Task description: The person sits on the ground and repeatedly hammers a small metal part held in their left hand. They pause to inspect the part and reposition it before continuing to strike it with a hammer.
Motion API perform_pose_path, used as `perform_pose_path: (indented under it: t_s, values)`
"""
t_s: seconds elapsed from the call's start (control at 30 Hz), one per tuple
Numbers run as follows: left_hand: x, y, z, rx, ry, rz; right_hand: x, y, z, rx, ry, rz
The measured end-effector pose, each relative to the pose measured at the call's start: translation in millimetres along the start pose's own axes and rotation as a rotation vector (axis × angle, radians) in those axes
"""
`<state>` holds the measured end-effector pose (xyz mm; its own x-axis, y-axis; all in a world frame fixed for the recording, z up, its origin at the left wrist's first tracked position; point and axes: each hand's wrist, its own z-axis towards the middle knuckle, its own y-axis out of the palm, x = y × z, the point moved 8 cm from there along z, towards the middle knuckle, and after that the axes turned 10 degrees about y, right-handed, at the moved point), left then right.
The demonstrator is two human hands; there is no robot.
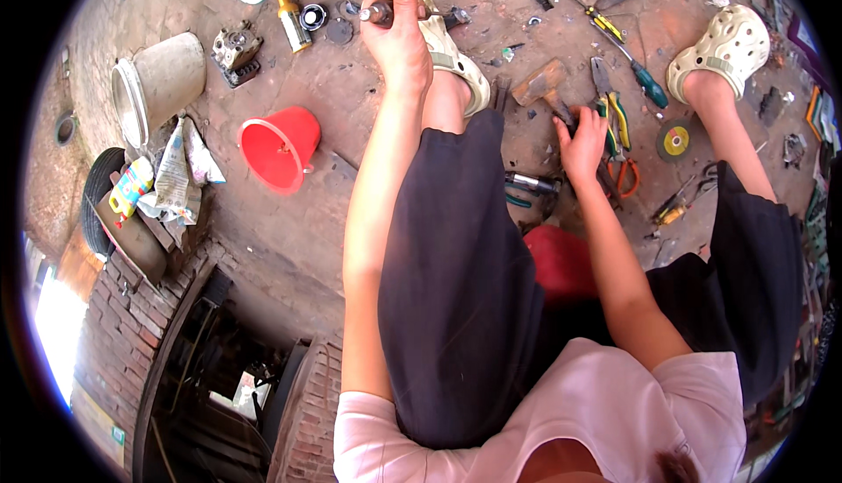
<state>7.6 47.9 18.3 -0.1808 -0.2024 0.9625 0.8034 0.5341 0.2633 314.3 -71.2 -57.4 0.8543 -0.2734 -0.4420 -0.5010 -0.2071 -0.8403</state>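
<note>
Floor (294, 242); left hand (399, 42) outstretched; right hand (583, 145) palm-down

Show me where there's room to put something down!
Bare brown ground lies between the round red plastic bucket and the reddish brick wall, with a narrower patch toward the dingy white cylindrical bucket. It's crowded near the right hand: brown-headed hammer, yellow-green pliers.

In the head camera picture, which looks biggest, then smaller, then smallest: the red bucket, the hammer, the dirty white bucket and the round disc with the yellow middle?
Largest to smallest, as they look here:
1. Dirty white bucket
2. Red bucket
3. Hammer, counting only what shows
4. Round disc
</note>
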Motion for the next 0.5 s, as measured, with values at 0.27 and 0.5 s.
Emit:
perform_pose_path:
  t_s: [0.27,0.5]
  values:
    - [-4,-4,-30,-0.045,-0.127,0.279,0,5,-4,0.020,0.020,0.046]
    - [17,-5,-41,-0.004,-0.028,0.114,4,1,1,0.031,-0.033,0.046]
